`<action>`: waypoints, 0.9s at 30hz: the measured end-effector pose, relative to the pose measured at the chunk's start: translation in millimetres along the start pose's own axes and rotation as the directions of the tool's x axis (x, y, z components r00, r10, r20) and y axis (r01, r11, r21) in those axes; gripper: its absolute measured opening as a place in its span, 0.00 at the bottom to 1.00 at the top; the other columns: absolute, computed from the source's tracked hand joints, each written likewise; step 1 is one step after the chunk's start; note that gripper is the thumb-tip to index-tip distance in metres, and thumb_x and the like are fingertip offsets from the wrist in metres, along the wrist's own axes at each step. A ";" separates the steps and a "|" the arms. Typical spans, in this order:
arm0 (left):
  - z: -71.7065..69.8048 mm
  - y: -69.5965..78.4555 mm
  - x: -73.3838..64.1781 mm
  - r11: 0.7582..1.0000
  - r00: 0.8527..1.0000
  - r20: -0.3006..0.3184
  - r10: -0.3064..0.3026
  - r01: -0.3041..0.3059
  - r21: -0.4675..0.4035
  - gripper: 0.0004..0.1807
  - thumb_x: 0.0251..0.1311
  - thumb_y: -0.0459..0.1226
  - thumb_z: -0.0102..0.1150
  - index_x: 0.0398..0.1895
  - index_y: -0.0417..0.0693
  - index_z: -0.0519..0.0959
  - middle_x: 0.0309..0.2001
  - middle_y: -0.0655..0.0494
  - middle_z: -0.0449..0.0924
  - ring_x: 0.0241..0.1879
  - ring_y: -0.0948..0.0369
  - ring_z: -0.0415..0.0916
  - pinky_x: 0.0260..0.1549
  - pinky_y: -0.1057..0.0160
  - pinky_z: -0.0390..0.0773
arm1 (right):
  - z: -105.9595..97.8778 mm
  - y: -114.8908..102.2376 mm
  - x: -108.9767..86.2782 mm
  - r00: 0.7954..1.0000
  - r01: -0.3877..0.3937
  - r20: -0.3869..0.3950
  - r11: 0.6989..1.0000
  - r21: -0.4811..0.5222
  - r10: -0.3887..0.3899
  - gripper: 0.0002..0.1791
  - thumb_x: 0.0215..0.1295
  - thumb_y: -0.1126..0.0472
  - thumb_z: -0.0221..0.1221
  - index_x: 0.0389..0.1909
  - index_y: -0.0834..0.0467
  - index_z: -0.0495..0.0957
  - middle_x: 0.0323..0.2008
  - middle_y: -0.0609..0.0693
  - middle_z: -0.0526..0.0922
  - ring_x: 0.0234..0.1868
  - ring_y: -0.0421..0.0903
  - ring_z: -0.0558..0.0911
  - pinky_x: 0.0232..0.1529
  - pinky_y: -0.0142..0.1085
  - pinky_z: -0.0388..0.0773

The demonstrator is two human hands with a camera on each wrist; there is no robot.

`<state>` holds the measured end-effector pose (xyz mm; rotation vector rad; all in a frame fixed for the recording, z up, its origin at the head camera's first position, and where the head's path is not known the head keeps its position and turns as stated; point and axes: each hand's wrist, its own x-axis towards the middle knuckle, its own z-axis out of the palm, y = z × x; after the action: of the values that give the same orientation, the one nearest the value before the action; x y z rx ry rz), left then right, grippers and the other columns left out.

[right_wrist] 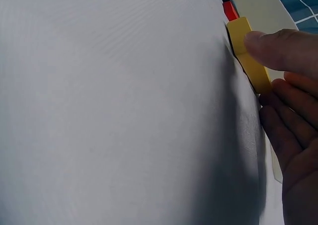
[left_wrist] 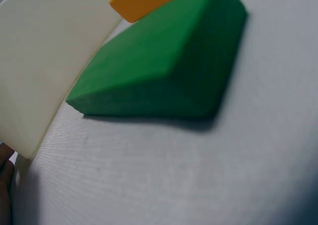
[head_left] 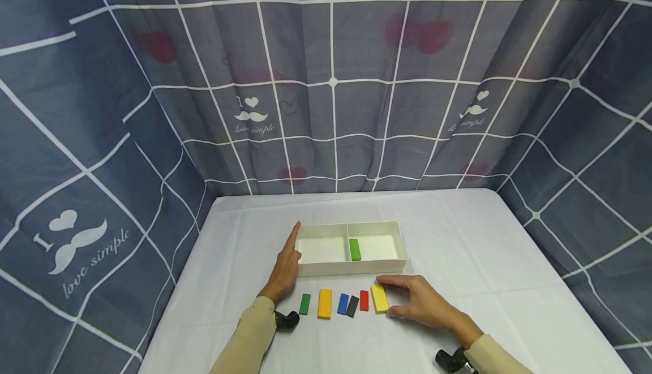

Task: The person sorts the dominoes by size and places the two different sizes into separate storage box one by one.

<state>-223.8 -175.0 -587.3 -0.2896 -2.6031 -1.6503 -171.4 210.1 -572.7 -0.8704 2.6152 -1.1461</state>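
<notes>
My right hand (head_left: 425,301) pinches a yellow block (head_left: 379,299) at the right end of a row of blocks. In the right wrist view the thumb (right_wrist: 271,48) lies on the yellow block's face, with the other fingers at its far end. My left hand (head_left: 283,269) rests along the left side of a white two-compartment tray (head_left: 351,268), index finger straight. In the tray's right compartment a light green block (head_left: 355,249) stands against the divider. A dark green block (left_wrist: 144,56) looms large in the left wrist view, near the left wrist.
Between the dark green and yellow blocks lie an orange-yellow block (head_left: 324,304), a blue block (head_left: 343,304), a black block (head_left: 352,306) and a red block (head_left: 364,300). The white-covered table (head_left: 458,238) is enclosed by a grey-blue checked curtain (head_left: 305,40).
</notes>
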 end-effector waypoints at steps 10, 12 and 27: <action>0.0 -1.9 0.8 1.000 1.000 -0.006 0.008 -0.008 0.015 0.43 0.78 0.31 0.32 0.92 0.68 0.41 0.91 0.60 0.43 0.90 0.51 0.43 0.88 0.39 0.43 | -0.4 -1.5 0.4 1.000 0.012 0.001 1.000 -0.003 -0.012 0.37 0.59 0.54 0.81 0.71 0.50 0.83 0.67 0.42 0.87 0.70 0.46 0.84 0.72 0.33 0.79; 0.1 -2.1 0.8 1.000 1.000 -0.005 0.008 -0.008 0.016 0.43 0.78 0.31 0.33 0.92 0.68 0.41 0.91 0.60 0.43 0.90 0.51 0.43 0.88 0.39 0.43 | -0.3 -1.3 0.4 1.000 0.007 0.003 1.000 -0.003 -0.007 0.37 0.60 0.54 0.81 0.71 0.50 0.83 0.67 0.41 0.87 0.70 0.46 0.83 0.72 0.33 0.79; 1.4 -0.5 1.2 1.000 1.000 -0.013 0.007 -0.007 0.027 0.42 0.77 0.31 0.31 0.93 0.58 0.42 0.91 0.55 0.43 0.90 0.47 0.44 0.87 0.36 0.44 | 0.7 -2.9 0.0 1.000 0.000 -0.026 1.000 -0.028 -0.001 0.36 0.58 0.57 0.82 0.69 0.50 0.84 0.64 0.39 0.88 0.68 0.43 0.85 0.70 0.35 0.82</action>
<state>-225.0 -173.8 -588.1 -0.2853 -2.6090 -1.6082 -169.9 208.1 -571.1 -0.8674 2.6582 -1.1302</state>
